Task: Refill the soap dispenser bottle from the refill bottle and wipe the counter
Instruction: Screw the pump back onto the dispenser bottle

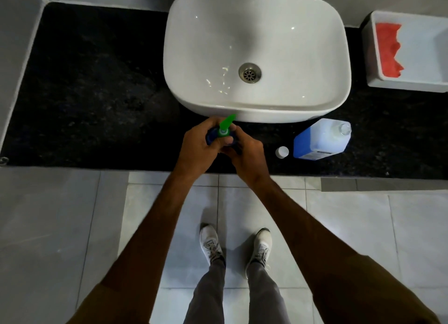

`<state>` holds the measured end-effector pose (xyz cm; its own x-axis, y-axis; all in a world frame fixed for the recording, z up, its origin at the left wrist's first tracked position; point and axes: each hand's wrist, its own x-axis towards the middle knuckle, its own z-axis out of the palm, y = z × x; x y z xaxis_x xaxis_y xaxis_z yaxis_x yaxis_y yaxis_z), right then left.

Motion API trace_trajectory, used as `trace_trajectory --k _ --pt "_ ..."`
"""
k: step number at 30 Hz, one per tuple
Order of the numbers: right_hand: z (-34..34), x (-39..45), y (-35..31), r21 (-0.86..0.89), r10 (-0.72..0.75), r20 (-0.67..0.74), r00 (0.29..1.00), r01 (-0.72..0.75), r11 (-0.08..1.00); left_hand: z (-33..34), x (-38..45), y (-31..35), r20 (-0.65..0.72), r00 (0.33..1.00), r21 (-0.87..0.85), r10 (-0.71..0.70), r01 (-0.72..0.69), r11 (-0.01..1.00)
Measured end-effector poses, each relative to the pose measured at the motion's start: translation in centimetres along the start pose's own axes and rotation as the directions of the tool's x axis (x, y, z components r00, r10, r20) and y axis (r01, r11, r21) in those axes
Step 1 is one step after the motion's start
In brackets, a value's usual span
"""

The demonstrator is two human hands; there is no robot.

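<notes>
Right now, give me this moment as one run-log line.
hands: both on soap dispenser bottle, green pump on | refill bottle: open, its cap beside it | red cloth: in white bin

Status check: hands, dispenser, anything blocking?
Left hand and right hand both grip the dispenser bottle, green pump on. Refill bottle uncapped, cap beside it. Nothing blocking.

I see both arms stretched forward, my left hand [197, 145] and right hand [247, 154] together, fingers [229, 140] curled around the soap dispenser bottle [224, 132].
</notes>
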<state>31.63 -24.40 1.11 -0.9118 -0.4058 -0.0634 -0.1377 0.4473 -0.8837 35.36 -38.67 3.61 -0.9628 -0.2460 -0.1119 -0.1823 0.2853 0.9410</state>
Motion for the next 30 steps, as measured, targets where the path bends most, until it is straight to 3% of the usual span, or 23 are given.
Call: trace_trajectory --k 4,7,14,20,30 --pt "0.0 0.1 -0.1 -0.031 0.006 0.011 1.0 -0.005 1.0 0.6 -1.6 0.6 -0.148 0.987 -0.187 0.066 -0.094 0.978" --pt "0.1 0.2 0.0 -0.04 0.008 0.012 1.0 -0.008 0.999 0.8 -1.7 0.6 -0.199 0.978 -0.225 0.066 -0.112 0.968" --pt "0.1 0.3 0.1 -0.044 0.002 0.004 1.0 -0.002 0.999 0.0 -0.5 0.8 0.018 0.993 -0.195 0.119 -0.114 0.974" --pt "0.1 0.2 0.2 -0.042 0.003 0.009 1.0 -0.002 0.999 0.0 0.3 1.0 0.216 0.975 -0.258 0.058 0.0 0.966" --pt "0.1 0.1 0.3 -0.074 -0.023 0.006 1.0 0.024 0.997 -0.1 0.5 1.0 0.24 0.97 -0.326 -0.041 0.12 0.938"
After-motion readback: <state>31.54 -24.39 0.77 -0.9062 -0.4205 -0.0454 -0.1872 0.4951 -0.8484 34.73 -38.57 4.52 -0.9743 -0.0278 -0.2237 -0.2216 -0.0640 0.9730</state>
